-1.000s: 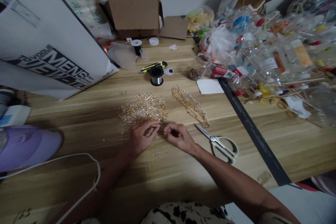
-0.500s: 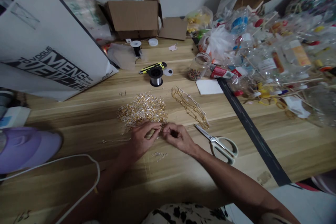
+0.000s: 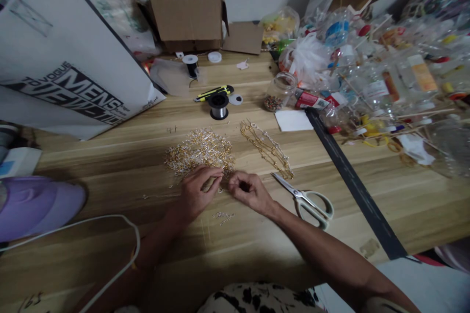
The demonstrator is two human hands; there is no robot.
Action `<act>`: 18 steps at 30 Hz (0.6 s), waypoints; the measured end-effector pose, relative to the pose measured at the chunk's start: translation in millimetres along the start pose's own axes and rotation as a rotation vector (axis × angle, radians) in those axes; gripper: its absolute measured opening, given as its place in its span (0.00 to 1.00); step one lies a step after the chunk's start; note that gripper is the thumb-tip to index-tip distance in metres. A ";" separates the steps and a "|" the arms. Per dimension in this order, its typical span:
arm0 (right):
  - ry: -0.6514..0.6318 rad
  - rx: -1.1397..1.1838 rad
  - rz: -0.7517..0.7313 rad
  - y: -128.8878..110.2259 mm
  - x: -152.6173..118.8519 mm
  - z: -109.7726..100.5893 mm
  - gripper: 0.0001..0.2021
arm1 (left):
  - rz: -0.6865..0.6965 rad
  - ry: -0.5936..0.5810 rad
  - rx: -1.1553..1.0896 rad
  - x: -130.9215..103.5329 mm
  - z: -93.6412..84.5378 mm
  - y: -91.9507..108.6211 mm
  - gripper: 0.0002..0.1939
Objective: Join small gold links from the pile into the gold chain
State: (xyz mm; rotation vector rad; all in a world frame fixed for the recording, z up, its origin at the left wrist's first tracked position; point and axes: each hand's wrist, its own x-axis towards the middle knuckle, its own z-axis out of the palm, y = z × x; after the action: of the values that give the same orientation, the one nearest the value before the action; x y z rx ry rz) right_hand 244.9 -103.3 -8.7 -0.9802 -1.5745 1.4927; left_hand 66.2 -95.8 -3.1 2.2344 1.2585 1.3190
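In the head view, two bare hands meet over a wood-grain table (image 3: 121,166), at the near edge of a pile of gold and silver jewelry pieces (image 3: 200,151). The left hand (image 3: 198,188) has its thumb and index fingertips pinched together; the right hand (image 3: 251,190), just beside it, curls with thumb and fingertips close together. Whatever either pinches is too small to tell. A small cluster of silvery bits (image 3: 223,216) lies nearer the wearer. Right of the pile are gold and silver chains (image 3: 270,149), then open scissors (image 3: 308,201) with pale handles. Beyond the pile stand a spool of silvery wire (image 3: 219,107) and, touching or nearly touching it, a yellow-and-black cutter (image 3: 215,93).
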 end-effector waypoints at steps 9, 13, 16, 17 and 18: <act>-0.003 -0.009 0.009 -0.5 0.3 0.2 0.03 | 0.044 -0.025 0.051 0.0 -1.6 0.3 0.08; -0.004 -0.015 0.008 -0.2 0.1 0.0 0.03 | 0.062 -0.028 0.053 -0.6 -1.7 -0.8 0.08; -0.003 -0.015 0.002 0.1 -0.1 0.0 0.03 | 0.070 -0.033 0.054 -1.1 -1.8 -1.5 0.08; -0.002 -0.013 0.002 0.2 -0.1 0.1 0.03 | 0.074 -0.036 0.057 -1.3 -1.8 -1.6 0.09; -0.001 -0.014 0.002 0.4 -0.2 0.2 0.03 | 0.077 -0.038 0.060 -1.5 -1.9 -1.6 0.09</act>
State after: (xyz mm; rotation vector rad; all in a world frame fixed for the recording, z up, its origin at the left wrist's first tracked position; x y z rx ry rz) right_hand 244.8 -103.5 -9.1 -0.9886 -1.5873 1.4857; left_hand 63.5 -96.4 -3.9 2.3594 1.2259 1.2757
